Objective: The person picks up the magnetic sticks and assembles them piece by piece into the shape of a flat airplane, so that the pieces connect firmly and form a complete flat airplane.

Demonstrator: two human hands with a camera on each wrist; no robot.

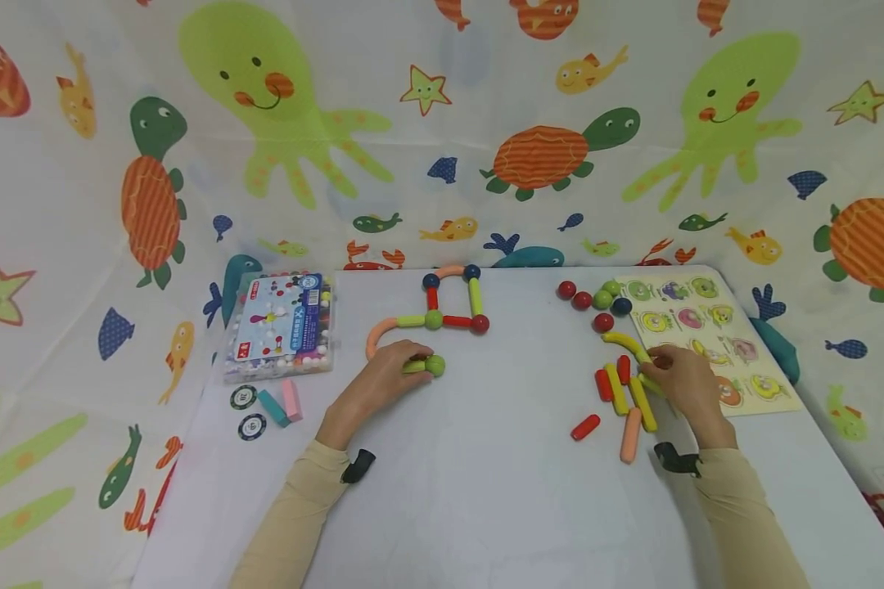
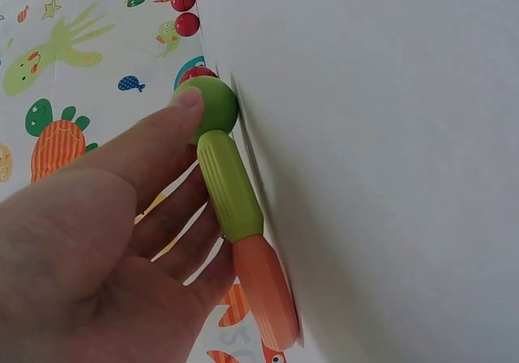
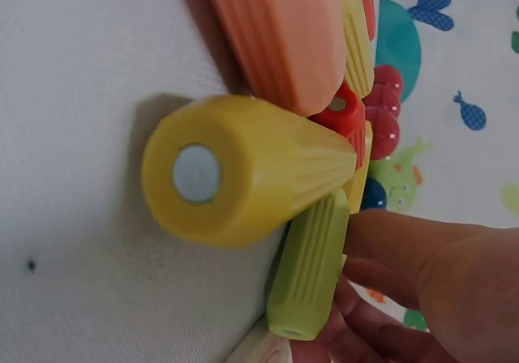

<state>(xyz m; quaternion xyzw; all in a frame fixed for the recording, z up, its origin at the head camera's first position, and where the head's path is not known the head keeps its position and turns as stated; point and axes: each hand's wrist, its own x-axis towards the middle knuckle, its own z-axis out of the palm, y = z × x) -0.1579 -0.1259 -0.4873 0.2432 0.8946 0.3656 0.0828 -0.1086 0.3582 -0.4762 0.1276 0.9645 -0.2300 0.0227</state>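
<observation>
In the head view my left hand (image 1: 383, 378) holds a green ball (image 1: 435, 365) with a short green rod; the left wrist view shows my thumb on the ball (image 2: 216, 108), the green rod (image 2: 230, 186) joined to it and an orange curved rod (image 2: 266, 294) beyond. A frame of balls and rods (image 1: 455, 321) lies just behind this hand. My right hand (image 1: 683, 380) pinches at a green rod (image 3: 308, 266), its far end hidden by my fingers. Close by are a yellow curved rod (image 1: 624, 340), a yellow rod (image 1: 642, 405) and an orange rod (image 1: 631, 436).
Red rods (image 1: 585, 427) lie left of the pile, with red, green and blue balls (image 1: 602, 322) behind. A fruit picture board (image 1: 762, 397) stands at the right. At left are a boxed set (image 1: 280, 327), two round chips (image 1: 252, 427) and two small blocks (image 1: 291, 399).
</observation>
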